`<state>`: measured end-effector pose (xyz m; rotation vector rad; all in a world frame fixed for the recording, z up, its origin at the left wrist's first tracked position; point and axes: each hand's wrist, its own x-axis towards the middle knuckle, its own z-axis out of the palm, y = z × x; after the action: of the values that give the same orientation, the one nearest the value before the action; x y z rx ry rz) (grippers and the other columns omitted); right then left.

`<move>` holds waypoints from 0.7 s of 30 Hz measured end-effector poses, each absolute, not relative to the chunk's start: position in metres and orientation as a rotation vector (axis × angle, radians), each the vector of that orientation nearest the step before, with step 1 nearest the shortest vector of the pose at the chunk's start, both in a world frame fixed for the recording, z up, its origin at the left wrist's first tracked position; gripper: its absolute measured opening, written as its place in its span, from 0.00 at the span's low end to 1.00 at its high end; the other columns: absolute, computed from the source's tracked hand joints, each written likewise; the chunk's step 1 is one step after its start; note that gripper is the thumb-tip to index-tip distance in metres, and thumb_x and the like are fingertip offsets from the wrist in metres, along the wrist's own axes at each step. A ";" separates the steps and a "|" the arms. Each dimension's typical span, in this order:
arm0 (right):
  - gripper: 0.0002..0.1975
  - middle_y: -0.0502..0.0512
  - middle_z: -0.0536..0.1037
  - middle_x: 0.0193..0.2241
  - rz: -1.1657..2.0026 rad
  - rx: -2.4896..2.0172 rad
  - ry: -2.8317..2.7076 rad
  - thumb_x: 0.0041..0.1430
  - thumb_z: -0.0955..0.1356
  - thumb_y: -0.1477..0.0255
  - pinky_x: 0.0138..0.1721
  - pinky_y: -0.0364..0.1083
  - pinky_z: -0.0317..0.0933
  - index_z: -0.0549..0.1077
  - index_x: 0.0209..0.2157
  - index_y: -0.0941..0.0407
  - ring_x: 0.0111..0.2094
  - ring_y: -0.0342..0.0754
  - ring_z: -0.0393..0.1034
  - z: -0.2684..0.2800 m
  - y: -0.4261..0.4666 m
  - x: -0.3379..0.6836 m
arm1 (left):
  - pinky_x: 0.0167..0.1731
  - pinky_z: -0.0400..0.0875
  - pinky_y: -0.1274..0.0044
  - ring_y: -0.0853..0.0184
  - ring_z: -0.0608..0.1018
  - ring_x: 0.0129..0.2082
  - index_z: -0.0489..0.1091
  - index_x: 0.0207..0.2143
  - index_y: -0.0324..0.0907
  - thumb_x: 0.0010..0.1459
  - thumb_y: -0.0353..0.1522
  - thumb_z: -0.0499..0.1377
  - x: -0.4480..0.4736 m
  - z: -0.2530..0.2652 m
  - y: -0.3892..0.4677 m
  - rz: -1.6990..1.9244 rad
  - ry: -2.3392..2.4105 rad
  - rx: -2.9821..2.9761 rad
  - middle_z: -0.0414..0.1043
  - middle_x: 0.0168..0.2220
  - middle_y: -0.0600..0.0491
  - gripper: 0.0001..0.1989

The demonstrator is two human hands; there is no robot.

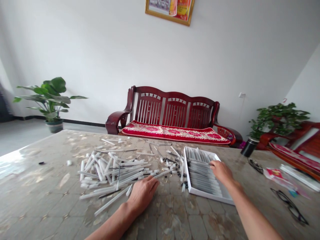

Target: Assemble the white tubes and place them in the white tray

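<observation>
My left hand (143,193) rests palm down on the table, its fingertips touching the near edge of a scattered pile of white pen barrels (112,173). Thin dark refills and small black caps (175,166) lie mixed among them. My right hand (221,171) reaches into a shallow white box (197,192), fingers curled over the rows of grey-white pens packed inside; whether it grips one is hidden. The box lies just right of the pile.
The patterned stone table (175,220) carries a black cylinder (249,147), two pairs of glasses (291,203), a red packet (273,173) and a flat white box at far right. A red wooden bench (172,116) and potted plants stand behind.
</observation>
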<state>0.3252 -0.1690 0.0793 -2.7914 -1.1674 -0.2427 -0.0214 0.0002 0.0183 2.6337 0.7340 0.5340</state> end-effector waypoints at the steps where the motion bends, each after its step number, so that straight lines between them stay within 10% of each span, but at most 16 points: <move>1: 0.13 0.59 0.81 0.43 -0.245 -2.791 -1.177 0.62 0.64 0.74 0.40 0.46 0.61 0.80 0.42 0.52 0.44 0.53 0.74 0.078 -0.169 0.327 | 0.35 0.68 0.79 0.65 0.80 0.35 0.75 0.34 0.47 0.68 0.37 0.47 -0.022 0.019 -0.001 0.531 0.732 2.640 0.77 0.35 0.52 0.18; 21: 0.07 0.57 0.78 0.40 -0.244 -2.268 -2.191 0.57 0.69 0.77 0.44 0.46 0.62 0.80 0.34 0.54 0.47 0.52 0.69 0.058 -0.048 0.167 | 0.31 0.65 0.78 0.64 0.80 0.32 0.74 0.30 0.44 0.67 0.34 0.48 -0.021 0.016 -0.005 0.464 0.715 2.627 0.78 0.31 0.51 0.17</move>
<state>0.1672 -0.0478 0.0584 -2.2682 -2.1907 -0.2436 -0.0209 -0.0054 0.0164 2.6269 0.7148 0.4642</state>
